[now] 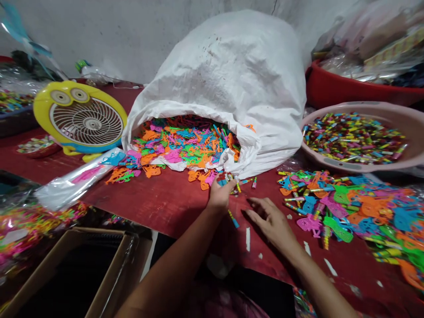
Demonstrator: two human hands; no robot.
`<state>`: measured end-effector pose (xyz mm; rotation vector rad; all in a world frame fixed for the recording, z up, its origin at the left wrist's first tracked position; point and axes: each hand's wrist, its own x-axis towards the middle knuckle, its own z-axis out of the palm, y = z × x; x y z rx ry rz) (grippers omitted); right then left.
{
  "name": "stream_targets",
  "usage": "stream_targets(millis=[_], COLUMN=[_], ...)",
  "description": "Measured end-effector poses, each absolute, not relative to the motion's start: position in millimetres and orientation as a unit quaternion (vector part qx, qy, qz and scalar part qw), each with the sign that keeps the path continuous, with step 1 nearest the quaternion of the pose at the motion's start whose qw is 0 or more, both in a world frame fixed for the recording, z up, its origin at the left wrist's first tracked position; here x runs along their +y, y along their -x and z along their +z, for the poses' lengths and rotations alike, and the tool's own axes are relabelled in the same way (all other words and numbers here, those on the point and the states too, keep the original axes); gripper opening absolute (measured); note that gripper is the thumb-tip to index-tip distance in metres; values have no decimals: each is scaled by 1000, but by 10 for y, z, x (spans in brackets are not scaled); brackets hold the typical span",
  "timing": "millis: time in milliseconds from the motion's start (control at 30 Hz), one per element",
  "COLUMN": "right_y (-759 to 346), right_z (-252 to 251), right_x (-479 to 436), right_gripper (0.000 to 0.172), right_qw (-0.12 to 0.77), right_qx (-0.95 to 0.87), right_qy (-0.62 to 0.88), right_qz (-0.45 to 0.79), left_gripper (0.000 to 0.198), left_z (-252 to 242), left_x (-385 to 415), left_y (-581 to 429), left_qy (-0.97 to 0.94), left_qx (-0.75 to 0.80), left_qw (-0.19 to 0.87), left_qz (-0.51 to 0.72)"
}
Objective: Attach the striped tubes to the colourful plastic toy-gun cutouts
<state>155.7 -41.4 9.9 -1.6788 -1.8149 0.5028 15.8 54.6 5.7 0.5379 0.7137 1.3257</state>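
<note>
My left hand [220, 193] is at the front of the white sack, its fingers closed around several small striped tubes [237, 187], which stick out past the thumb. Fingers apart and slightly curled, my right hand [272, 219] hovers at or rests on the red tabletop with nothing visible in it. Between the hands lies one yellow-and-blue tube [233, 219]. Just behind my left hand, bright flat plastic pieces [185, 143] in orange, green, pink and blue spill from the mouth of the white sack [232, 70].
Right of my hands lies a pile of plastic pieces paired with tubes [344, 201]. Behind it stands a pink basin [371, 168] of tubes, and a red tub [357, 86]. To the left are a yellow fan [91, 123], clear plastic sleeves [77, 181] and an open cardboard box [127, 247].
</note>
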Motion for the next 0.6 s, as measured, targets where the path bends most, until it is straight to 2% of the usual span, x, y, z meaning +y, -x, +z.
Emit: stream_targets(millis=[167, 267, 467, 600], right_y=[-1219, -1151, -1147, -1161], right_z=[181, 242, 261, 202], right_x=[-540, -538, -527, -492], right_gripper=[17, 10, 5, 11], right_qw=[149, 97, 64, 104], right_qx=[-775, -792, -824, -832], right_qy=[606, 595, 560, 542], right_qz=[105, 102, 58, 58], left_gripper=[44, 48, 46, 42], left_z=[120, 92, 61, 62], left_x=[536, 531, 506, 483], left_y=[-67, -16, 32, 25], left_qy=[-188, -184, -182, -180], left_qx=[313, 319, 338, 337], left_qw=[737, 742, 733, 729], left_qz=[569, 560, 562, 569])
